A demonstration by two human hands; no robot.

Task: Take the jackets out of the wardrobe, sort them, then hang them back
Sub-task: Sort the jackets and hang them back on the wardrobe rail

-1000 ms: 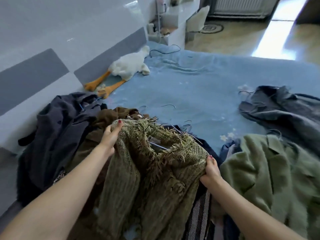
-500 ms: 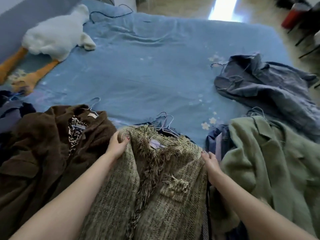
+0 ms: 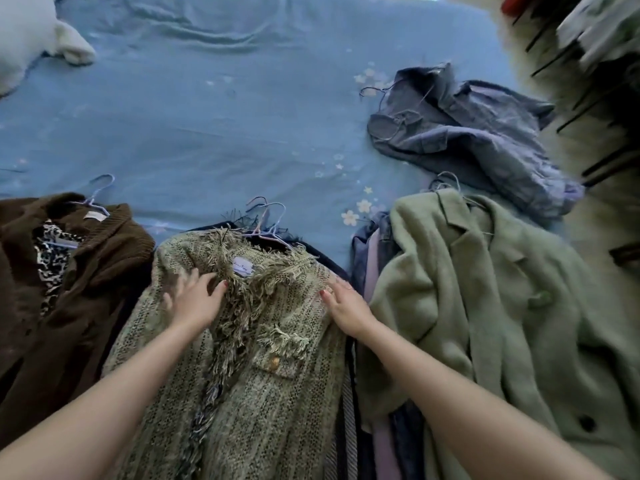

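A green fringed tweed jacket (image 3: pixel 263 368) lies on its hanger on the blue bed, on top of darker garments. My left hand (image 3: pixel 194 299) rests on its left shoulder with the fingers spread and blurred. My right hand (image 3: pixel 346 306) lies flat on its right shoulder, fingers straight. A brown jacket (image 3: pixel 79 289) with a leopard-print lining lies to the left. To the right are a light green wool coat (image 3: pixel 491 306) and, further back, a grey-blue denim jacket (image 3: pixel 467 140), each on a hanger.
The blue bedsheet (image 3: pixel 214 116) stretches bare across the far middle. A white plush goose (image 3: pixel 31 46) lies at the far left corner. Purple and blue garments (image 3: pixel 374 258) poke out beneath the green coat. A pale fluffy rug (image 3: pixel 568 133) and dark furniture legs are at the right.
Both hands let go of the tweed jacket's shoulders and now lie flat on it. The jacket is laid out flatter on the pile. The view tilted down and to the right.
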